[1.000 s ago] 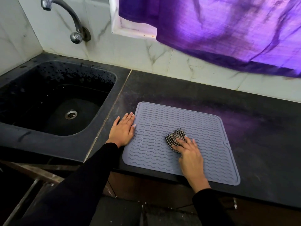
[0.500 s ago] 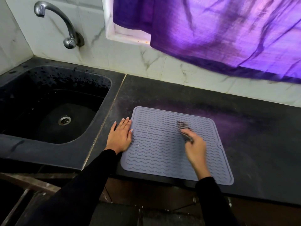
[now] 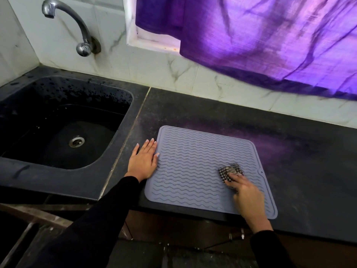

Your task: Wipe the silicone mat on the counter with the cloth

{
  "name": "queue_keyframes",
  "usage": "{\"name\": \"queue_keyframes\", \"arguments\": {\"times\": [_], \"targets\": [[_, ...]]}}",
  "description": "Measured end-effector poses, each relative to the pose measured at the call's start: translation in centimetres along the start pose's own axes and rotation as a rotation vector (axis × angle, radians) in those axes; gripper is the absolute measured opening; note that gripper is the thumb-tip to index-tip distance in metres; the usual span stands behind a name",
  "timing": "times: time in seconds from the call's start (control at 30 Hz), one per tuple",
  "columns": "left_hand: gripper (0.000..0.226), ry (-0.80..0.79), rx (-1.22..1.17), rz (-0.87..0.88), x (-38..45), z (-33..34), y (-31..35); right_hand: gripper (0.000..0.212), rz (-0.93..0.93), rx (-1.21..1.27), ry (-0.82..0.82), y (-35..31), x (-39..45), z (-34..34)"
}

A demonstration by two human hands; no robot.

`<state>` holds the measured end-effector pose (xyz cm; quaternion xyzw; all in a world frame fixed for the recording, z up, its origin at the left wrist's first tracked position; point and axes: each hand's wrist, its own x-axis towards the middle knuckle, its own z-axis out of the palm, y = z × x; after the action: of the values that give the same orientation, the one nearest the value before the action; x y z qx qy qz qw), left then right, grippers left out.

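Observation:
A grey silicone mat (image 3: 193,167) with wavy ridges lies flat on the black counter (image 3: 299,151), its near edge at the counter's front. A small black-and-white checked cloth (image 3: 229,172), bunched up, sits on the mat's right half. My right hand (image 3: 245,194) presses on the cloth's near side with its fingers, blurred by motion. My left hand (image 3: 144,161) lies flat with straight fingers on the counter at the mat's left edge, the thumb tip over the rim.
A black sink (image 3: 58,128) with a steel drain is set into the counter on the left, under a chrome tap (image 3: 77,26). A purple curtain (image 3: 260,39) hangs over the tiled back wall on the right.
My right hand has swept the cloth from the mat's middle up towards the far side, then back down to the right part. The left hand has stayed at the left edge.

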<state>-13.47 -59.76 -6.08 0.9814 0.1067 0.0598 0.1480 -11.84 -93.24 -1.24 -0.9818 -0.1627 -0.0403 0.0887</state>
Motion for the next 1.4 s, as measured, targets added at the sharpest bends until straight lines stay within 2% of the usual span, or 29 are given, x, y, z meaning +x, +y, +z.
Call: {"name": "queue_keyframes", "arguments": {"times": [0.07,0.13,0.17,0.2,0.27,0.4,0.47,0.53,0.7,0.83,0.93,1.0,1.07,1.13,1.2,1.33,1.4], "targets": [[0.087,-0.010,-0.012,0.003,0.1,-0.1,0.0,0.036,0.333,0.115,0.019,-0.2,0.7,-2.6],[0.090,-0.039,-0.054,0.006,0.3,-0.3,-0.2,0.037,0.624,0.491,0.133,-0.8,1.6,-4.9],[0.092,-0.059,-0.069,0.009,0.4,-0.5,-0.3,0.042,0.676,0.670,0.215,-1.5,2.1,-5.5],[0.093,-0.080,-0.067,0.016,0.5,-0.7,-0.4,0.045,0.665,0.770,0.263,-2.6,2.5,-5.6],[0.093,-0.095,-0.024,0.040,0.4,-0.8,-0.5,0.049,0.515,0.744,0.225,-6.0,3.1,-4.9],[0.087,-0.041,0.074,0.076,-0.3,-0.5,-0.5,0.064,-0.044,0.334,0.020,-10.9,2.6,0.1],[0.086,-0.036,0.073,0.078,-0.3,-0.4,-0.6,0.069,-0.217,0.191,-0.030,-10.8,1.9,2.4],[0.086,-0.029,0.069,0.079,-0.2,-0.3,-0.7,0.072,-0.250,0.167,-0.033,-9.6,1.2,3.4],[0.087,-0.037,0.057,0.091,-0.1,-0.2,-0.8,0.067,-0.188,0.086,-0.018,-5.1,0.1,2.4],[0.087,-0.022,0.020,0.097,-0.2,-0.3,-0.9,0.058,-0.009,0.090,0.058,-2.1,-1.2,0.8],[0.083,0.013,-0.013,0.091,-0.3,-0.3,-0.8,0.033,0.420,0.082,0.095,-2.3,-0.8,-2.3],[0.079,0.056,-0.058,0.077,-0.5,-0.3,-0.8,0.030,0.719,0.322,0.189,-2.8,0.0,-4.5],[0.077,0.086,-0.078,0.064,-0.7,-0.3,-0.7,0.037,0.813,0.642,0.330,-4.3,1.3,-5.7],[0.077,0.055,-0.059,0.064,-0.9,-0.4,-0.7,0.045,0.683,0.768,0.347,-7.5,2.6,-5.0],[0.072,-0.006,-0.008,0.067,-0.9,-0.5,-0.7,0.049,0.429,0.744,0.282,-12.1,3.1,-3.9],[0.084,-0.042,0.048,0.073,-0.7,-0.7,-0.7,0.057,-0.102,0.357,0.027,-17.6,3.0,1.2],[0.090,-0.055,0.065,0.079,-0.7,-0.8,-0.7,0.053,-0.289,0.143,-0.018,-18.4,2.3,3.7]]}}
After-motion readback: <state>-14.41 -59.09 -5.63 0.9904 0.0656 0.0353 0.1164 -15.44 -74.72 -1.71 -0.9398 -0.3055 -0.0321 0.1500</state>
